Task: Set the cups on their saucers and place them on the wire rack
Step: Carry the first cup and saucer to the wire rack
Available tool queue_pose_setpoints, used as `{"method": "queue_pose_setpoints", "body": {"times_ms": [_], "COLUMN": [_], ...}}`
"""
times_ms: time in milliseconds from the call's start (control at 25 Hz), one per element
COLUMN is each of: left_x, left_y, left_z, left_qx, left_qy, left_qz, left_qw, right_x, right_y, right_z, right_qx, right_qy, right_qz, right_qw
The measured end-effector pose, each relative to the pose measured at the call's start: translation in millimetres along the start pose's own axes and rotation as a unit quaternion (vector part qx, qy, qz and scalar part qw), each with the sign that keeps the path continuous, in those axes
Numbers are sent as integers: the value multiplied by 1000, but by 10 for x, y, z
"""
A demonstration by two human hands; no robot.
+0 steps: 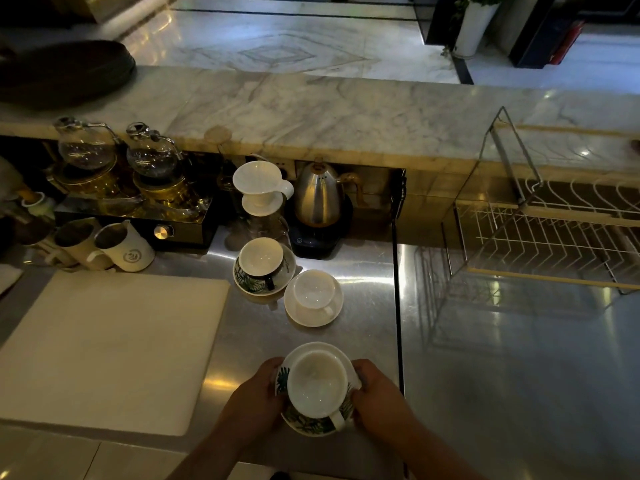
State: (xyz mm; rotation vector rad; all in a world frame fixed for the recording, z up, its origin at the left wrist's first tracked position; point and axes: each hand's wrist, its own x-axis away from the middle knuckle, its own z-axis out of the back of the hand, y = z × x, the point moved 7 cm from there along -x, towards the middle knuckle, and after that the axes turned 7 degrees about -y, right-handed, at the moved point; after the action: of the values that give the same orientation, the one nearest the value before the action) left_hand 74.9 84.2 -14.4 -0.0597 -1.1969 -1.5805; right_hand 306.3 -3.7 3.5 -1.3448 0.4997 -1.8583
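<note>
Both hands are wrapping around one set near the front edge of the table: the left hand is curling its grip around the left rim of the leaf-print saucer, and the right hand is closing on the right rim, with the white cup sitting on it.

Biggest risk imo: the cup is only resting there, so any tilt on the way over to the wire rack at the right end of the table is going to send it sliding off. The rack's wires are spaced out too, so the saucer could be landing crooked between them.

Two more sets are waiting mid-table: a second cup on a leafy saucer, and a third cup on a plain saucer. All three cups are looking empty, and so is the rack.
</note>
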Motion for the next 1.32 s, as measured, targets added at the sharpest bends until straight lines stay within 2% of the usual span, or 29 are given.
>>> {"method": "queue_pose_setpoints", "body": {"times_ms": [520, 760, 920, 1320], "left_x": [233, 366, 392, 368], "left_y": [1448, 2107, 2449, 3296], "left_z": [-313, -377, -382, -343], "left_qx": [58, 52, 55, 30], "left_qy": [-26, -3, 5, -57], "left_qz": [-62, -90, -112, -177], "left_qw": [996, 995, 992, 982], "right_x": [877, 1071, 1182, 1664], "right_y": [-63, -41, -77, -200], "right_z": [1338, 1936, 2242, 2734], "right_qx": [-111, -73, -76, -117], "right_qy": [34, 45, 80, 157], "right_qz": [32, 49, 52, 21], "right_qw": [993, 995, 993, 980]}}
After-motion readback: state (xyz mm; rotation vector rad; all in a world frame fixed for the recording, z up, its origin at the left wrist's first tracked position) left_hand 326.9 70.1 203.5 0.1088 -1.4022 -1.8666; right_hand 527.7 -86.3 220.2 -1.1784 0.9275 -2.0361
